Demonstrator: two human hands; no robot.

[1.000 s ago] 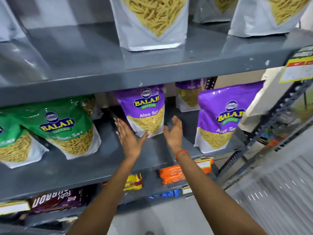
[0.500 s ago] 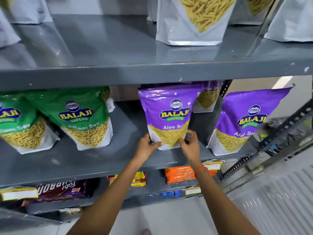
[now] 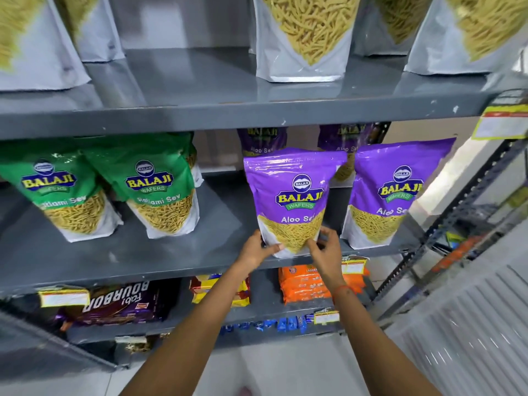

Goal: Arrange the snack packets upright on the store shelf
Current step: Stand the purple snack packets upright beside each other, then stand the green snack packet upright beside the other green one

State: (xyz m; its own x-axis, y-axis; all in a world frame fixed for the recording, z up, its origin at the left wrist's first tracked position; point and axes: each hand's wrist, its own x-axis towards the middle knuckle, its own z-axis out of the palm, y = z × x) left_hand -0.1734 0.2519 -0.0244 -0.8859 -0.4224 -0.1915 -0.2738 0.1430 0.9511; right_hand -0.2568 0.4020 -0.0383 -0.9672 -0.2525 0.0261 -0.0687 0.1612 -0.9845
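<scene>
On the middle shelf, near the front edge, I've got both hands on a purple Aloo Sev packet. My left hand has its grip on the bottom left corner, thumb across the front of the bag and fingers tucked behind it. My right hand is pinching the bottom right corner the same way, thumb in front, fingers wrapped round the side. So both grips are closed on the packet's lower end and the whole bag rises straight up above my hands. It's standing upright with the label facing me, base right at the shelf surface, though I honestly can't tell if it's resting fully on it because my hands cover the bottom.

Just to the right of it there's a second purple packet, standing but leaning a bit to the right, close to mine but not touching. Two more purple ones sit further back behind them. Over on the left, well apart, there are two green Ratlami Sev packets side by side, tilted. Upper shelf has white pouches standing up. Below my arms, the lower shelf has orange packs and a Bourbon biscuit pack.
</scene>
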